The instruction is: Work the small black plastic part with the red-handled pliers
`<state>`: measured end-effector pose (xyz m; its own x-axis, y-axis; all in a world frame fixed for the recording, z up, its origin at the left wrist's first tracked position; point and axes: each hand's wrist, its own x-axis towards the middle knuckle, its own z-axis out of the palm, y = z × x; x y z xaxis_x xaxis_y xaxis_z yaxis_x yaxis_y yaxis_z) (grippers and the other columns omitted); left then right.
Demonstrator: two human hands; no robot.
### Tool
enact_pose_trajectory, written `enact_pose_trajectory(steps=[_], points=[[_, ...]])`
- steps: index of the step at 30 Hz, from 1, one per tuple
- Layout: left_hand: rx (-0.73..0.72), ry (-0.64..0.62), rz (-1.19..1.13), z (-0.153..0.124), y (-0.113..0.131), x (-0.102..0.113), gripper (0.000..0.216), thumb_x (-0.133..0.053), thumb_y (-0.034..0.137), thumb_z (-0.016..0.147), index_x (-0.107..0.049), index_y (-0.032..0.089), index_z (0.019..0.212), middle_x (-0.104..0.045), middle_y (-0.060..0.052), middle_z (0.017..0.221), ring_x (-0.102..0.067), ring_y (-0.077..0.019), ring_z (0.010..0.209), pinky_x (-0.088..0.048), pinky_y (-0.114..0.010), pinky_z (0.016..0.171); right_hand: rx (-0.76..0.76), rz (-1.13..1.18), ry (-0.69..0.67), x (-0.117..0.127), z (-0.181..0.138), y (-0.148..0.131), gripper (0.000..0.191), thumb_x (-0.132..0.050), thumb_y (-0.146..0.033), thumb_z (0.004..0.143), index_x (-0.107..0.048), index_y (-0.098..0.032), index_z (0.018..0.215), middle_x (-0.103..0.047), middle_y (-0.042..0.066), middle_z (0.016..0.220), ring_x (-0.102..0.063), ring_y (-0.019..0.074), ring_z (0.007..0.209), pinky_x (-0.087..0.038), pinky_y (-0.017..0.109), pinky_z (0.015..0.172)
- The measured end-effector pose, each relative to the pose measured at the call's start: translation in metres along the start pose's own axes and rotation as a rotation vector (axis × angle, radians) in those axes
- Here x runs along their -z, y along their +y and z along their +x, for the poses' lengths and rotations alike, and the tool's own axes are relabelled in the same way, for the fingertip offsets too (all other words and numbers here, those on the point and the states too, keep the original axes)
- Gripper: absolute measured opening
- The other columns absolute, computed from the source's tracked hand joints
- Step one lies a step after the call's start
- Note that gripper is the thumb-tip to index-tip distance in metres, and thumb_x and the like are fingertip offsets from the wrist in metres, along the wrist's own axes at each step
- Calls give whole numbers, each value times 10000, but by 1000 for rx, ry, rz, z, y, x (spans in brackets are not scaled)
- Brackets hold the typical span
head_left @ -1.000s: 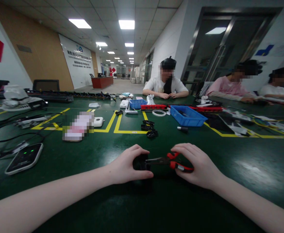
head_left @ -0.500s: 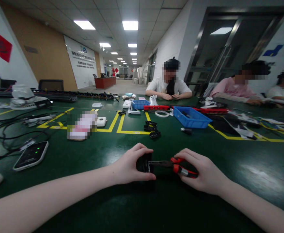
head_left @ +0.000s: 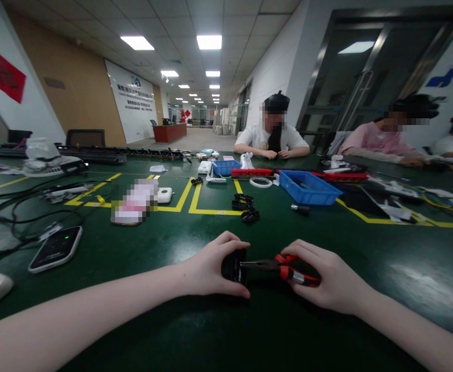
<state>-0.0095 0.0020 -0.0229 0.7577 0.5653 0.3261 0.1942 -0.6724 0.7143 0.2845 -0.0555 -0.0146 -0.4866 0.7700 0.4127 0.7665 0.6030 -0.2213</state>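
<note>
Between the thumb and fingers of my left hand (head_left: 214, 266) is a small black part (head_left: 232, 266), dark and partly hidden, so its kind cannot be made out. My right hand (head_left: 323, 276) is closed round the red and black handles of long-nose pliers (head_left: 267, 265). The pliers point left, and their thin tips reach the right side of the black part. Several similar black parts (head_left: 245, 206) lie in a small group beyond my hands on the green table (head_left: 172, 336).
Beyond stands a blue bin (head_left: 311, 194), with a short black cylinder (head_left: 300, 210) before it and a white ring (head_left: 261, 182) to its left. A phone (head_left: 56, 249) and black cables (head_left: 13, 217) lie at left. Another person (head_left: 272, 137) sits opposite.
The view has shifted slightly, so the whole scene sits a little further right. The black part looks turned a little within my left hand; the pliers stay at it.
</note>
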Motion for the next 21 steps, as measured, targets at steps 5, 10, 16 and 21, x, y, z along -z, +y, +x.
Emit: enact_pose_trajectory(steps=[5,10,16,21], points=[[6,-34,-3,0,-3,0,933,-901,388,644,-464,253,1457,-517,-110,1315,-563,-298,1197,-474,-482,1052,23,-22,-15,1,1,-1,356,-655,-216,731,-598,-232,1082,-684,57,1000,-676,203,818,-569,324,696],[7,-41,-8,0,-1,2,887,-901,388,646,-496,240,1422,-518,-108,1308,-570,-288,1185,-487,-463,1037,3,-24,-39,5,3,-7,343,-659,-204,743,-597,-236,1079,-686,50,1001,-681,200,835,-574,321,717],[54,-27,39,1,4,2,778,-893,463,629,-566,228,1295,-549,-99,1251,-595,-285,1120,-513,-449,963,36,-37,-26,6,5,-8,342,-653,-202,737,-601,-234,1074,-694,58,997,-686,207,823,-574,320,698],[119,-11,113,0,6,0,740,-863,526,645,-575,220,1254,-586,-89,1206,-598,-294,1070,-502,-449,915,65,-81,-10,5,4,-5,350,-654,-211,743,-592,-228,1087,-692,68,1006,-686,211,832,-576,328,700]])
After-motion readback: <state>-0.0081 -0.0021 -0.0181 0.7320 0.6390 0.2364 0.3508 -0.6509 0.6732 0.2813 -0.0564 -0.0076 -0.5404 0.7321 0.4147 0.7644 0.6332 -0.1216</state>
